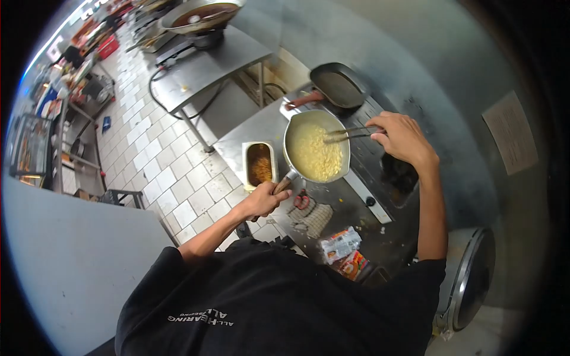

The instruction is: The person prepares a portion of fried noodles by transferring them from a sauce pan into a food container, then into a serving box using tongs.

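Silvery metal shows round the rim of a pot (pixel 288 155) over the bench (pixel 398 243), toward one o'clock from the view's centre, with pale noodles (pixel 325 163) in yellowish liquid. The left hand (pixel 261 202) has its fingers wrapped round the pot's handle (pixel 284 183) at seven o'clock. The right hand's (pixel 404 135) fingers are clamped on tongs (pixel 356 132), which cross the rim from three o'clock. Near nine o'clock stands a container (pixel 247 155) of brown food; toward one, a square pan (pixel 338 89).

In or near the fingers (pixel 380 121): one saucepan (pixel 309 116), one pair of tongs (pixel 353 129), one square frying pan (pixel 339 89), one metal container (pixel 246 166), one pair of red-handled scissors (pixel 301 200), one checked cloth (pixel 316 219), two printed packets (pixel 342 243).
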Available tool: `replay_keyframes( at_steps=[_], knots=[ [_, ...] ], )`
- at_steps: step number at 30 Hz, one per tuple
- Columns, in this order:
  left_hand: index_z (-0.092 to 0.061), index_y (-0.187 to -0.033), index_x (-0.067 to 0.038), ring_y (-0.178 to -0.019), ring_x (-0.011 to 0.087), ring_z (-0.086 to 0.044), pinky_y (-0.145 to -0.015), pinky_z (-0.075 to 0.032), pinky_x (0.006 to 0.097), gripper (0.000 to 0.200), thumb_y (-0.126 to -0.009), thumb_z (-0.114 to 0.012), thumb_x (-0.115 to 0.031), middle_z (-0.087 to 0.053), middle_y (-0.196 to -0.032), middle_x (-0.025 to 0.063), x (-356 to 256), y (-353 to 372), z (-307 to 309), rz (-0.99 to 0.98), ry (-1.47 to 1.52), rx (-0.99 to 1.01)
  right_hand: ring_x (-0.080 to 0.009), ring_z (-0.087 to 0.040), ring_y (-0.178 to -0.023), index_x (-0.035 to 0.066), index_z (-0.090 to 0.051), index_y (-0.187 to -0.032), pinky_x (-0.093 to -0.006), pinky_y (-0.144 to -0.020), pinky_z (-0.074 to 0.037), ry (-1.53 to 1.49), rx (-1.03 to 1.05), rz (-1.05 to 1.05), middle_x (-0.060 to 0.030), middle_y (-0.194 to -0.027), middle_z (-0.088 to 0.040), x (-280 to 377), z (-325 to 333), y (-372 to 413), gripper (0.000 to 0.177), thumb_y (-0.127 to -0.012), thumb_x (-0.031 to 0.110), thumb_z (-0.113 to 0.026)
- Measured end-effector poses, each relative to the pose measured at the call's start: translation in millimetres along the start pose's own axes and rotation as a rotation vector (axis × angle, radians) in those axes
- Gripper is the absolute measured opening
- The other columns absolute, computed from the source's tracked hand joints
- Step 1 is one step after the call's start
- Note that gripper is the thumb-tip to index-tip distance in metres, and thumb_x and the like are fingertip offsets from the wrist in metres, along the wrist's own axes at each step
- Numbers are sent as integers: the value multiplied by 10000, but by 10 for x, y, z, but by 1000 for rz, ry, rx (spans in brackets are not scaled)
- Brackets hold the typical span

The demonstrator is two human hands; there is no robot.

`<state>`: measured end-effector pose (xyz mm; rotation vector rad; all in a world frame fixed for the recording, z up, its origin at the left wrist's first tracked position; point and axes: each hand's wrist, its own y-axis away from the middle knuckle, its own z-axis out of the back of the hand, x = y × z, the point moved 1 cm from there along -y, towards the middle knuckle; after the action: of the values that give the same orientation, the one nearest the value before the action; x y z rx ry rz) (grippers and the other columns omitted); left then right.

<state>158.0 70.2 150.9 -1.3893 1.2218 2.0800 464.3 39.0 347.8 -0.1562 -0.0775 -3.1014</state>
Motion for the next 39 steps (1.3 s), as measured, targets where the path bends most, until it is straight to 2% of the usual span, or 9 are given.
replay_keyframes(
  at_steps=[6,10,12,15,20,22,27,33,39],
  knots=[
    [-479,-729,-55,-398,79,-378,-366,-311,276,429,-974,-596,-386,-419,-528,-29,510,471,702,-19,-7,-108,-371,-639,-934,50,-688,-1030,-471,-817,-492,141,-145,91,-162,-967,-674,917,-461,-780,226,-894,222,-636],
    [-457,-737,-76,-404,60,-361,-352,-291,255,411,-974,-603,-379,-400,-532,-40,592,681,1119,1,-16,-142,-400,-640,-910,48,-680,-1074,-488,-795,-492,71,-24,88,-195,-964,-676,1388,-695,-1107,251,-906,224,-626],
    [-438,-716,-81,-404,59,-358,-354,-289,252,422,-973,-604,-373,-400,-532,-43,678,739,1258,-5,48,-156,-398,-636,-912,41,-673,-1095,-482,-798,-489,-49,62,230,-198,-948,-667,1544,-720,-1157,269,-905,226,-628],
    [-431,-705,-83,-406,61,-358,-362,-289,258,431,-972,-604,-374,-400,-533,-43,741,807,1411,1,51,-177,-391,-645,-868,33,-678,-1006,-483,-766,-496,64,76,354,-201,-885,-660,1723,-574,-1106,227,-893,228,-646],
    [-449,-681,-67,-411,76,-360,-379,-304,283,459,-969,-603,-389,-399,-523,-32,829,824,1507,-19,-5,-215,-385,-655,-807,30,-682,-919,-481,-724,-497,154,-171,468,-190,-817,-653,1793,-255,-1101,198,-886,223,-654],
    [-462,-670,-58,-417,83,-364,-390,-311,292,475,-967,-604,-400,-395,-516,-28,865,817,1505,-55,-20,-226,-376,-656,-794,38,-688,-903,-478,-728,-498,355,-157,245,-171,-826,-659,1770,-203,-1197,181,-885,215,-653],
    [-469,-677,-56,-423,81,-373,-388,-307,287,473,-966,-607,-404,-390,-514,-32,854,805,1486,-29,-11,-215,-397,-656,-875,33,-695,-881,-502,-769,-493,325,19,217,-187,-907,-685,1591,-376,-1554,267,-922,279,-598],
    [-479,-692,-57,-413,85,-383,-385,-315,289,461,-967,-601,-407,-408,-509,-24,783,709,1434,-28,-1,-217,-385,-645,-967,53,-704,-948,-465,-875,-478,62,509,67,-226,-945,-676,1245,-712,-1786,489,-987,457,-431],
    [-468,-683,-60,-401,84,-376,-380,-324,291,471,-967,-597,-412,-405,-509,-25,840,556,1326,-46,1,-246,-387,-647,-916,71,-694,-1002,-464,-819,-482,-71,312,291,-200,-886,-683,1344,-1056,-1457,346,-937,389,-572]
  ],
)
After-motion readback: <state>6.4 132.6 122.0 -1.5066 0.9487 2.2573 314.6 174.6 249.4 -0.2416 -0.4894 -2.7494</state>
